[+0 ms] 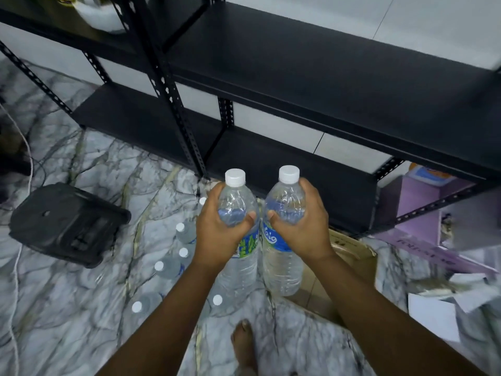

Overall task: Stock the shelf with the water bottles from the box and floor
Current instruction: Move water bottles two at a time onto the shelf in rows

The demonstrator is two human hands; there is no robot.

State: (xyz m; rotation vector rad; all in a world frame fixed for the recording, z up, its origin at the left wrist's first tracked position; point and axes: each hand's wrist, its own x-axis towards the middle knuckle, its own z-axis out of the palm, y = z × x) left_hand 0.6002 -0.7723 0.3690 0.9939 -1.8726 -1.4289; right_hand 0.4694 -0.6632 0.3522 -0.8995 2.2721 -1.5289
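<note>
Both hands loaded. My left hand (222,234) wraps the left bottle (238,240) around its upper body, thumb across the front, fingers curled behind. My right hand (301,229) does the same on the right bottle (283,240). Bottles sit side by side, nearly touching at the labels. Long axes are upright, white caps up and tipped slightly away from me, toward the shelf.

Below my left arm, more bottles (173,267) stand on the marble floor (81,294). The cardboard box (349,256) sits under and right of my right wrist; can't see whether any bottles are in it.

Further out, the black shelf (311,77) lies straight ahead. The lower board (284,169) is just past the caps; the upper board sits higher and further back, and both show bare. Neither hand is clearly nearer. My read: next move is a forward push, keeping the bases level to land both upright.
</note>
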